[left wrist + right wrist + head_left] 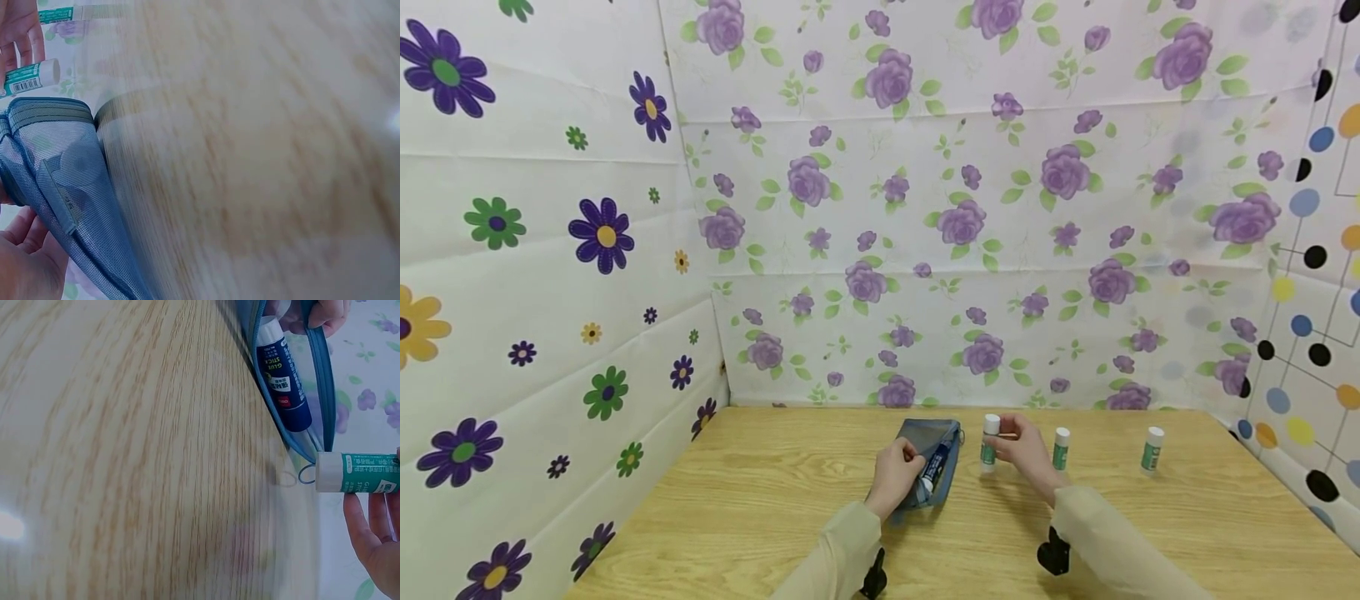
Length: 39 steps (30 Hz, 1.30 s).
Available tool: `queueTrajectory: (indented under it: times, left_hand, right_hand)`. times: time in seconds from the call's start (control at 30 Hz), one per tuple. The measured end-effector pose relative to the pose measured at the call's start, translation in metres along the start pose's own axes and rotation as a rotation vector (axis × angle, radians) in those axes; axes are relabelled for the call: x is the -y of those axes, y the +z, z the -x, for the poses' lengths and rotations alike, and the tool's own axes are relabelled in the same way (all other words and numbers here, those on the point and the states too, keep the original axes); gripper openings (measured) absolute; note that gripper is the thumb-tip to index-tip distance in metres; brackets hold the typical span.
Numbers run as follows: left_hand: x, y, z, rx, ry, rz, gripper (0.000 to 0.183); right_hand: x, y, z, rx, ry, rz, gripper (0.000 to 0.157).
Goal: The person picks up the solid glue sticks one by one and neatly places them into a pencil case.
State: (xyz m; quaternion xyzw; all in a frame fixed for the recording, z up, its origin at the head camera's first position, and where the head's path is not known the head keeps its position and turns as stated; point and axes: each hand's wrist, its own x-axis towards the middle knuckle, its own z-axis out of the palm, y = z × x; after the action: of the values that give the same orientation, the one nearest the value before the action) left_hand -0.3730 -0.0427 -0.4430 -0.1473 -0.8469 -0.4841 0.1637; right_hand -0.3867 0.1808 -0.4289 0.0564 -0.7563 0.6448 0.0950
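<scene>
A blue mesh zipper pouch (917, 431) lies on the table with its zipped mouth spread apart. My left hand (895, 475) grips the pouch's edge, fingers curled on the rim. Inside the pouch is a dark blue glue stick (285, 384) with a white cap. My right hand (1024, 450) pinches a green-and-white glue stick (988, 454) upright, just right of the pouch. In the right wrist view, this green glue stick (369, 473) is beside the pouch's ring end. The pouch's mesh side (75, 169) fills the left of the left wrist view.
Two more green glue sticks stand on the wooden table (760, 500): one glue stick (1060, 450) just beyond my right hand, another glue stick (1152, 450) farther right. Flowered cloth walls (850, 208) rise behind and at the sides.
</scene>
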Motion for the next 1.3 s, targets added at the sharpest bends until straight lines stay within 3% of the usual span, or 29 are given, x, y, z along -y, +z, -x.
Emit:
queueTrajectory:
  times: [0.37, 1.3]
  left_hand:
    - [0.002, 0.000, -0.002, 0.024, -0.033, -0.015, 0.007]
    - [0.002, 0.000, -0.001, 0.035, -0.037, -0.001, 0.009]
  right_hand:
    - [0.004, 0.005, 0.001, 0.036, 0.059, -0.130, 0.040]
    - [0.005, 0.016, 0.002, 0.058, 0.150, -0.173, 0.036]
